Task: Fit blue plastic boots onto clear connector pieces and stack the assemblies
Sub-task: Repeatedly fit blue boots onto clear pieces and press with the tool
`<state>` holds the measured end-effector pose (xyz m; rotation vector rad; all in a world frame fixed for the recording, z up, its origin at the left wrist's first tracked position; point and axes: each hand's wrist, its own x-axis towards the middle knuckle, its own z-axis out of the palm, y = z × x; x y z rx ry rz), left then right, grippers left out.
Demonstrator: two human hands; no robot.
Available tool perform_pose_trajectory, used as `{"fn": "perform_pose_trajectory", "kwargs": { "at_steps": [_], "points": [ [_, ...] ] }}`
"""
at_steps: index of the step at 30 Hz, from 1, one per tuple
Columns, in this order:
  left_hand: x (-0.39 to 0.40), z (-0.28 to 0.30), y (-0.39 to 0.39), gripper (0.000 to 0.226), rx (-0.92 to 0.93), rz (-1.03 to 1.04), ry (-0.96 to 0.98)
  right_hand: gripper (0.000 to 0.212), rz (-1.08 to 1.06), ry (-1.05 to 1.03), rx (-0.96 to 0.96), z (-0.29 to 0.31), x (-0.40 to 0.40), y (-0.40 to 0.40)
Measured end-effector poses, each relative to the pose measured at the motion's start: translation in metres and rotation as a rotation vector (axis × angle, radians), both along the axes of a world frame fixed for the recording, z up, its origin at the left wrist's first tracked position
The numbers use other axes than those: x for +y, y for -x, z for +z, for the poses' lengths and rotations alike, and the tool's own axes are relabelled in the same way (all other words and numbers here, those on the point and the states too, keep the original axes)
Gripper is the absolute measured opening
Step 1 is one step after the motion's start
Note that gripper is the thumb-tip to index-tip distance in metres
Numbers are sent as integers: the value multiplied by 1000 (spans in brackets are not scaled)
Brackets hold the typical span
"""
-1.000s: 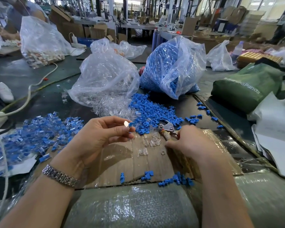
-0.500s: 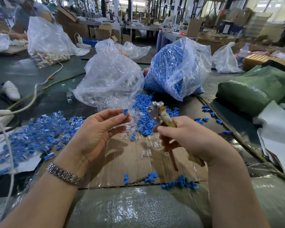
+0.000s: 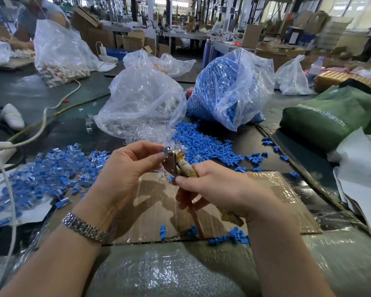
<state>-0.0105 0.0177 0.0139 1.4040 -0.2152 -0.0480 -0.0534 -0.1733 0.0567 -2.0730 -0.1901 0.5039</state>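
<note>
My left hand [image 3: 129, 168] pinches a small blue boot [image 3: 166, 148] between thumb and fingertips, right at the metal head of a hand tool [image 3: 176, 159]. My right hand [image 3: 219, 189] grips that tool's taped handles, tool head pointing up and left toward the boot. Whether a clear connector piece sits with the boot is hidden by the fingers. Loose blue boots [image 3: 204, 144] lie in a heap just beyond the hands. A pile of finished blue-and-clear assemblies [image 3: 49, 174] spreads at the left. Loose clear pieces [image 3: 163, 175] lie on the cardboard sheet [image 3: 152, 211].
A clear bag of connector pieces [image 3: 141, 106] and a bag of blue boots [image 3: 229, 86] stand behind the heap. A green bag [image 3: 326, 116] and white paper [image 3: 364, 174] lie right. White cables [image 3: 43, 123] run at left. A few blue boots [image 3: 229, 234] lie near the cardboard's front edge.
My right hand lifted the tool off the cardboard and brought its head up to my left fingertips. My left hand now holds a blue boot against the tool head.
</note>
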Motion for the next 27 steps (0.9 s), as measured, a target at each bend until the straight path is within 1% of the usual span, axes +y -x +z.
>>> {"fn": "perform_pose_trajectory", "kwargs": {
  "at_steps": [3, 7, 11, 13, 16, 18, 20, 22, 23, 25, 26, 27],
  "points": [
    [-1, 0, 0, 18, -28, 20, -39, 28, -14, 1, -1, 0, 1, 2],
    [0, 0, 0, 22, -51, 23, -41, 39, -58, 10, -46, -2, 6, 2],
    [2, -3, -2, 19, -95, 17, -76, 35, -94, 8, -65, -6, 11, 2],
    [2, -4, -3, 20, -113, 24, -78, 36, -95, 3, -61, -6, 11, 2],
    [5, -5, -7, 19, -145, 76, -57, 41, -100, 37, -65, -2, 7, 0],
    [11, -8, -11, 14, -146, 181, -80, 36, -122, 124, -90, 3, -4, -3],
    [22, -12, -18, 15, -136, 378, -196, 29, -228, 237, -151, 4, -21, -10],
    [31, -13, -22, 20, -133, 576, -405, 29, -368, 434, -213, -1, -41, -21],
    [35, -14, -22, 20, -130, 657, -523, 28, -422, 525, -214, -6, -49, -26],
    [40, -13, -22, 18, -115, 796, -813, 25, -489, 630, -161, -18, -59, -30],
    [41, -13, -21, 17, -102, 837, -954, 24, -506, 662, -128, -25, -60, -31],
    [41, -12, -19, 17, -92, 852, -1056, 23, -512, 693, -105, -30, -61, -31]
  ]
}}
